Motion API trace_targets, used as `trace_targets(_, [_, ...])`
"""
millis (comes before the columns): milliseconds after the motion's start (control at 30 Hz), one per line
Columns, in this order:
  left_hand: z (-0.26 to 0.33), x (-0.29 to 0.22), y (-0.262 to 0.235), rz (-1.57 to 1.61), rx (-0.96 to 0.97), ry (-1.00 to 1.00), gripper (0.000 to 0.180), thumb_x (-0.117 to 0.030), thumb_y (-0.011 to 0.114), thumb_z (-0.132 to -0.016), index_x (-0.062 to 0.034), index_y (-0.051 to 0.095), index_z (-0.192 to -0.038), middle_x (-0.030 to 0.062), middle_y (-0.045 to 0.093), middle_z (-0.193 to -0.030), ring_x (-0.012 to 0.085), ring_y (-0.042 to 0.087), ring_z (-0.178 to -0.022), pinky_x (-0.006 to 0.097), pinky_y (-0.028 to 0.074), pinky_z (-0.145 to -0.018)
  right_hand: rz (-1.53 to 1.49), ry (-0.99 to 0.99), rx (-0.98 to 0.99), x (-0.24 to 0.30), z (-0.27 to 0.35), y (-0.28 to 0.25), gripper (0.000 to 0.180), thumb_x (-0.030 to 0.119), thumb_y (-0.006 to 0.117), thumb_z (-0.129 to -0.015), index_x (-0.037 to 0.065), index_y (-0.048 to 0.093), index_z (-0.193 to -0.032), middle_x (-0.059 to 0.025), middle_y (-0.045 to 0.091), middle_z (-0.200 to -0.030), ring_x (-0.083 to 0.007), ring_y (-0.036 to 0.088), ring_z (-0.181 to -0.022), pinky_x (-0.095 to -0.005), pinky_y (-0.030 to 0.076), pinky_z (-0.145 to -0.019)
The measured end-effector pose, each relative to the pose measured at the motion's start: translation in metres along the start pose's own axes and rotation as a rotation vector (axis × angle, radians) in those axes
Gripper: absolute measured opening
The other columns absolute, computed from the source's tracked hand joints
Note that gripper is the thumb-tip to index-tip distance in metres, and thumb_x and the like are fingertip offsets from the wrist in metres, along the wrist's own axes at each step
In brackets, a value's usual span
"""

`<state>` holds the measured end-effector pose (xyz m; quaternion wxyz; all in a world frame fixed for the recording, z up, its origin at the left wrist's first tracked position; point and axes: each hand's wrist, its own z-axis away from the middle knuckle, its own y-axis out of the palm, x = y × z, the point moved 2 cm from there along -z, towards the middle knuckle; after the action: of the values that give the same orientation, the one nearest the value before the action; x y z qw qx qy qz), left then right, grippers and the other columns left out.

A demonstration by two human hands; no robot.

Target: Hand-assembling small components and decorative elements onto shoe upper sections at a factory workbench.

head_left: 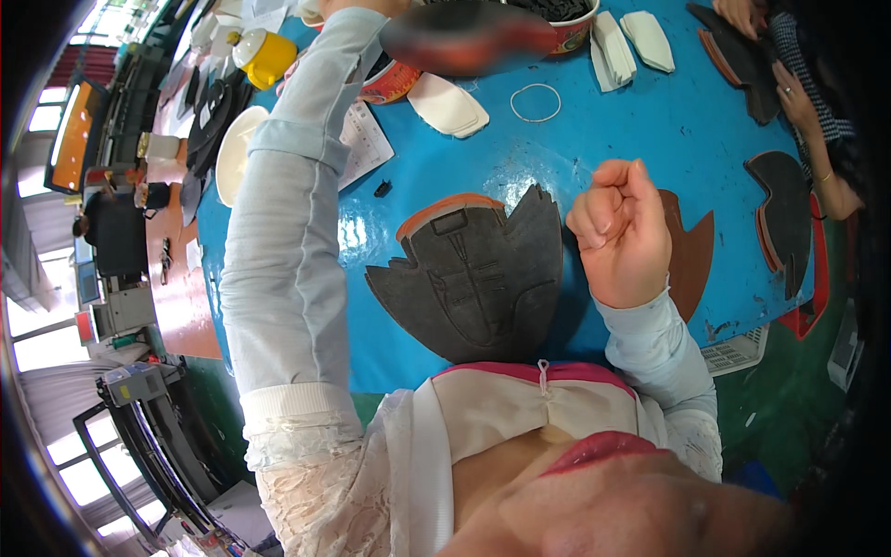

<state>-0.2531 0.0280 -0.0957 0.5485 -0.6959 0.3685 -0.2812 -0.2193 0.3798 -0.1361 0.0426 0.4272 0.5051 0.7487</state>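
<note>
A stack of dark grey shoe-upper pieces with an orange edge lies on the blue table right in front of me. My right hand hovers just right of it as a closed fist, above brown cut pieces; nothing shows in it. My left arm in a pale blue sleeve stretches to the far edge. Only a sliver of my left hand shows at the top rim, next to a red bowl and a blurred dark red shape. Its fingers are hidden.
A second red bowl holds black pieces. White sole-shaped stacks, a rubber ring, a small black clip, a paper sheet and a yellow container lie about. Another person's hands work on dark pieces at the right.
</note>
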Motion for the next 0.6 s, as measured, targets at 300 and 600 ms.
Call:
trace_targets(300, [0.004, 0.025, -0.013, -0.073, -0.153, -0.035, 0.023, -0.024, 0.059, -0.081, -0.0184, 0.073, -0.099, 0.0114, 0.07, -0.094, 0.0314, 0.066, -0.092, 0.042, 0.049, -0.083, -0.009, 0.049, -0.016, 0.002, -0.003, 0.0, 0.036, 0.032, 0.031, -0.102, 0.008, 0.056, -0.093, 0.0035, 0.036, -0.052, -0.0073, 0.029, -0.047, -0.0241, 0.026, -0.051])
trace_targets(600, [0.035, 0.092, 0.019, -0.1, 0.047, 0.144, 0.025, -0.033, 0.063, -0.086, -0.0248, 0.069, -0.109, 0.0043, 0.069, -0.104, 0.0243, 0.064, -0.099, 0.039, 0.045, -0.089, -0.029, 0.08, 0.036, -0.002, 0.001, 0.002, 0.037, 0.032, 0.03, -0.103, 0.004, 0.053, -0.094, 0.0021, 0.038, -0.051, -0.0074, 0.029, -0.046, -0.0228, 0.026, -0.05])
